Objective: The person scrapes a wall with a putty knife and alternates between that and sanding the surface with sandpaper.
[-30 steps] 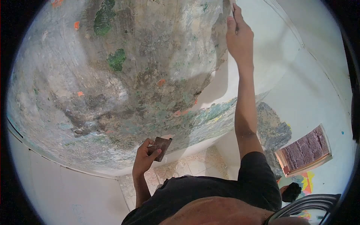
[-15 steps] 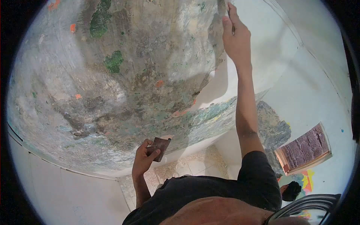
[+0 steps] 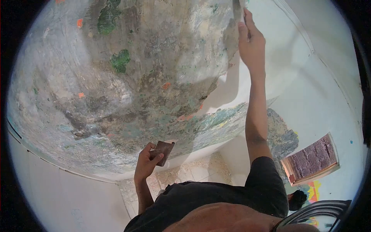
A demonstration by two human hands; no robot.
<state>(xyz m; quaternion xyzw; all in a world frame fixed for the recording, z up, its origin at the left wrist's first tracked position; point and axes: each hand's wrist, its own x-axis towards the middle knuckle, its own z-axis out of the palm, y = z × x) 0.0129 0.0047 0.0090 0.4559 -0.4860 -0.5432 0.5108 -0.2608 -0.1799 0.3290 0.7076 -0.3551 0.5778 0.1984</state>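
In front of me is a large wall (image 3: pixel 154 73) with rough grey plaster, green and orange paint patches and a smooth white area at the right. My right hand (image 3: pixel 252 43) is raised at the top, fingers closed around a thin scraper (image 3: pixel 242 4) at the edge between grey and white. The far end of that scraper is cut off by the frame. Low in the view, my left hand (image 3: pixel 144 161) grips a flat, brown rectangular plate (image 3: pixel 166 149) between thumb and fingers. A little pale material shows along the plate's upper edge.
At the right, a wood-framed opening (image 3: pixel 313 160) shows rough brickwork inside. Beside it is a bare grey patch (image 3: pixel 281 131) on the white side wall. Looped cables (image 3: pixel 320 210) and a person's dark-haired head (image 3: pixel 297 200) are at the lower right. Below lies the tiled floor (image 3: pixel 201 170).
My right hand and its scraper have shifted slightly right and down in the view. My left hand still grips the plate in nearly the same spot. The view has tilted a little.
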